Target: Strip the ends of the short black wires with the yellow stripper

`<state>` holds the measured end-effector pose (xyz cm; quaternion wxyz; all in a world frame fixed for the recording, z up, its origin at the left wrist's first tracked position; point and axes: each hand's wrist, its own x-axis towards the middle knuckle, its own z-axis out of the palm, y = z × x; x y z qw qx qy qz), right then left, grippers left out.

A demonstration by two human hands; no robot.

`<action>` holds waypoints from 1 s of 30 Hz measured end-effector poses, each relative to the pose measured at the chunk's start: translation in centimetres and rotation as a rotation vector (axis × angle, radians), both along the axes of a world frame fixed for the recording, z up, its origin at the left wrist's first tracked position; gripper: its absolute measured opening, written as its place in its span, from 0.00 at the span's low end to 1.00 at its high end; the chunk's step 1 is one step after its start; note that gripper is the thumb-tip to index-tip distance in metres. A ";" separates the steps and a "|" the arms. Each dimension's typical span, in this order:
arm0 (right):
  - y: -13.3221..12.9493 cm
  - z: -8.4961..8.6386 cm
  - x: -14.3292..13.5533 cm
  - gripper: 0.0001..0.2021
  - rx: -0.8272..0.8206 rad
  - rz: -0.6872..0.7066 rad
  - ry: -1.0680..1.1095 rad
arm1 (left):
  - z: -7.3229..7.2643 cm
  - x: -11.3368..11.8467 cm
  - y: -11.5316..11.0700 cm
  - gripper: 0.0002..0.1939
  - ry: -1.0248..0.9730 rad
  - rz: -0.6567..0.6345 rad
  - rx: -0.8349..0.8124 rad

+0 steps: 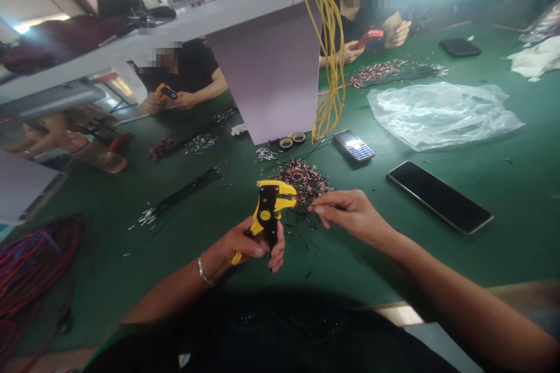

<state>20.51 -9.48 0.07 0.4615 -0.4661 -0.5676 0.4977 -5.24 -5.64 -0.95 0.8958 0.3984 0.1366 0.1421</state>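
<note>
My left hand (254,242) is wrapped round the handles of a yellow and black wire stripper (266,210), its jaws pointing right. Just right of those jaws, my right hand (341,210) pinches a thin wire (306,204) between thumb and fingers. The wire's far end runs towards the jaws; whether it sits between them I cannot tell. Behind the tool lies a heap of short wire pieces (304,178) with copper and black parts. A bundle of black wires (179,195) with pale ends rests on the green table to the left.
A smartphone (440,197), a keypad phone (354,145) and a clear plastic bag (441,113) lie at right. Yellow wires (330,52) hang from a shelf (188,17). Co-workers with hand tools sit across the table. Red cables (39,268) are coiled at left.
</note>
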 end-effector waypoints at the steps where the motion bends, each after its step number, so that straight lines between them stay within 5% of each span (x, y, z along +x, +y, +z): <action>1: 0.0 0.0 0.0 0.10 0.002 -0.001 0.003 | -0.1 0.0 0.0 0.17 0.000 0.002 0.001; 30: 0.0 0.1 0.3 0.10 0.020 0.020 -0.007 | -0.1 -0.2 -0.2 0.13 0.024 0.011 0.041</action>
